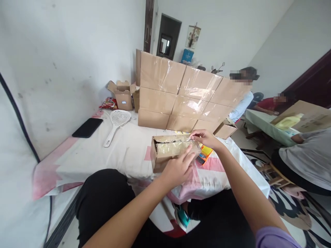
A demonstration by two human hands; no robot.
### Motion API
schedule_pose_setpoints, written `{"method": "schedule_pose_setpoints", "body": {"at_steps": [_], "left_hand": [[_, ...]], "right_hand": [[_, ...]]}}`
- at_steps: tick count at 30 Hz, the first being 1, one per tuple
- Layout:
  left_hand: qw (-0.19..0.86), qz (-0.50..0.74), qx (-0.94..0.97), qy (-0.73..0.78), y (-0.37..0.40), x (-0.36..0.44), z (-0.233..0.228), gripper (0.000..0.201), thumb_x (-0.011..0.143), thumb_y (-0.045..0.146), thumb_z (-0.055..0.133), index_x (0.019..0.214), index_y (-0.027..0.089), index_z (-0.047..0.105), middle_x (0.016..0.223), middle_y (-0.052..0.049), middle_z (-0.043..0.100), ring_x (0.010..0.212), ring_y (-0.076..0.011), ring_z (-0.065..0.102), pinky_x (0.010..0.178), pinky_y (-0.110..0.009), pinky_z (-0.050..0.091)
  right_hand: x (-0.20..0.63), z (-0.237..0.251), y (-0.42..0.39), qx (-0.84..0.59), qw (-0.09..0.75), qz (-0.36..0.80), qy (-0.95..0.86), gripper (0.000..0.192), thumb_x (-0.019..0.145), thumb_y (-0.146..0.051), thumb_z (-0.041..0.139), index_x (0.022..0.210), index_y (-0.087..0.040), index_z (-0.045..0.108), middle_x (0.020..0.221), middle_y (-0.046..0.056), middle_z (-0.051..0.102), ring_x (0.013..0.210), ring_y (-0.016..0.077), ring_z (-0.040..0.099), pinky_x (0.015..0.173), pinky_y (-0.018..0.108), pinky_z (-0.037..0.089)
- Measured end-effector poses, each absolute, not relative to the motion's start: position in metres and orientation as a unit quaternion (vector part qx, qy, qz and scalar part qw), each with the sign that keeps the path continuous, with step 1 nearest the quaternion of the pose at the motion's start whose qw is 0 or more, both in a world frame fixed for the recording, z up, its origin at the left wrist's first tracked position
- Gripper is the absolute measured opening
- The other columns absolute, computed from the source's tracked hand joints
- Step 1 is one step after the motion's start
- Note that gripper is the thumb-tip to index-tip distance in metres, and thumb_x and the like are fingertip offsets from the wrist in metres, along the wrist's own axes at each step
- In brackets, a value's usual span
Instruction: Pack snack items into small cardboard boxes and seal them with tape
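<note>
box: small taped carton (169, 151) sitting near the counter's (124, 155) front edge
left hand (178, 168): fingers pressing flat on the box's taped top, holding nothing
right hand (205, 137): fingers pinching tape at the far corner
handling: looking light, stiff cardboard, slick tape; gripping by side walls
behind: stacked cartons (181, 100) lining the far edge

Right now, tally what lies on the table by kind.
Taped boxes in the stack: 9
Box under the hands: 1
Small open boxes: 2
White skimmer: 1
Black phone: 1
Red snack packet: 1
Total: 15
Some stacked boxes may be hidden.
</note>
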State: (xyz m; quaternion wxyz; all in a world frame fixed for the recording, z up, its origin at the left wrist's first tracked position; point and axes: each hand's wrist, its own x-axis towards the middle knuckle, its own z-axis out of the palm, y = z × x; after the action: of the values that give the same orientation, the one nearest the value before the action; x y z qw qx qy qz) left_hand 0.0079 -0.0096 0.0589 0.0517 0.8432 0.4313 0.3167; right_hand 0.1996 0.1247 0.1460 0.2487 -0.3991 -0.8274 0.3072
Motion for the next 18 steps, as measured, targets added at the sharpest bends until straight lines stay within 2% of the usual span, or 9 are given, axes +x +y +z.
{"method": "schedule_pose_setpoints", "body": {"at_steps": [5, 8, 10, 12, 14, 16, 18], "left_hand": [[0.048, 0.353, 0.802, 0.480, -0.006, 0.034, 0.040, 0.050, 0.097, 0.029, 0.043, 0.145, 0.016, 0.047, 0.163, -0.014, 0.036, 0.104, -0.0251, 0.073, 0.067, -0.031, 0.063], [0.023, 0.362, 0.791, 0.492, -0.006, 0.045, 0.029, 0.048, 0.097, 0.030, 0.043, 0.142, 0.015, 0.050, 0.160, -0.015, 0.041, 0.096, -0.0245, 0.075, 0.062, -0.031, 0.062], [0.011, 0.357, 0.790, 0.498, -0.008, 0.048, 0.025, 0.050, 0.096, 0.030, 0.045, 0.144, 0.015, 0.050, 0.159, -0.016, 0.043, 0.092, -0.0248, 0.076, 0.060, -0.031, 0.062], [0.005, 0.353, 0.789, 0.504, -0.010, 0.049, 0.023, 0.051, 0.095, 0.030, 0.047, 0.145, 0.015, 0.049, 0.158, -0.017, 0.044, 0.091, -0.0244, 0.076, 0.061, -0.030, 0.061], [-0.002, 0.348, 0.789, 0.507, -0.010, 0.050, 0.022, 0.052, 0.095, 0.030, 0.048, 0.145, 0.016, 0.049, 0.159, -0.016, 0.043, 0.091, -0.0232, 0.076, 0.061, -0.029, 0.061], [-0.011, 0.343, 0.787, 0.513, -0.010, 0.049, 0.022, 0.052, 0.095, 0.030, 0.048, 0.145, 0.017, 0.049, 0.160, -0.013, 0.042, 0.088, -0.0214, 0.076, 0.060, -0.029, 0.061], [-0.021, 0.339, 0.784, 0.520, -0.009, 0.049, 0.023, 0.052, 0.095, 0.030, 0.048, 0.145, 0.017, 0.050, 0.159, -0.011, 0.044, 0.084, -0.0202, 0.075, 0.060, -0.031, 0.062]], "right_hand": [[0.199, 0.143, 0.127, -0.390, 0.242, 0.288, -0.840, 0.034, 0.085, -0.048, 0.067, 0.087, -0.016, 0.076, 0.082, 0.007, 0.072, 0.075, 0.0177, 0.061, 0.072, 0.032, 0.050], [0.199, 0.141, 0.129, -0.387, 0.233, 0.275, -0.849, 0.032, 0.086, -0.046, 0.066, 0.086, -0.016, 0.077, 0.081, 0.007, 0.070, 0.074, 0.0182, 0.060, 0.071, 0.033, 0.050], [0.199, 0.139, 0.131, -0.383, 0.226, 0.263, -0.856, 0.030, 0.085, -0.045, 0.068, 0.085, -0.017, 0.078, 0.084, 0.008, 0.069, 0.081, 0.0201, 0.062, 0.080, 0.036, 0.051], [0.199, 0.135, 0.134, -0.380, 0.226, 0.249, -0.862, 0.026, 0.084, -0.044, 0.070, 0.083, -0.019, 0.078, 0.098, 0.010, 0.068, 0.097, 0.0238, 0.063, 0.095, 0.042, 0.048], [0.199, 0.130, 0.137, -0.376, 0.224, 0.231, -0.869, 0.023, 0.084, -0.042, 0.070, 0.082, -0.020, 0.077, 0.121, 0.013, 0.062, 0.115, 0.0276, 0.058, 0.108, 0.049, 0.040], [0.200, 0.123, 0.140, -0.376, 0.220, 0.208, -0.876, 0.022, 0.087, -0.039, 0.066, 0.083, -0.019, 0.074, 0.140, 0.014, 0.051, 0.128, 0.0299, 0.051, 0.114, 0.053, 0.034], [0.199, 0.115, 0.142, -0.393, 0.233, 0.171, -0.873, 0.021, 0.083, -0.037, 0.069, 0.093, -0.019, 0.068, 0.147, 0.015, 0.041, 0.136, 0.0325, 0.044, 0.115, 0.053, 0.033]]}}
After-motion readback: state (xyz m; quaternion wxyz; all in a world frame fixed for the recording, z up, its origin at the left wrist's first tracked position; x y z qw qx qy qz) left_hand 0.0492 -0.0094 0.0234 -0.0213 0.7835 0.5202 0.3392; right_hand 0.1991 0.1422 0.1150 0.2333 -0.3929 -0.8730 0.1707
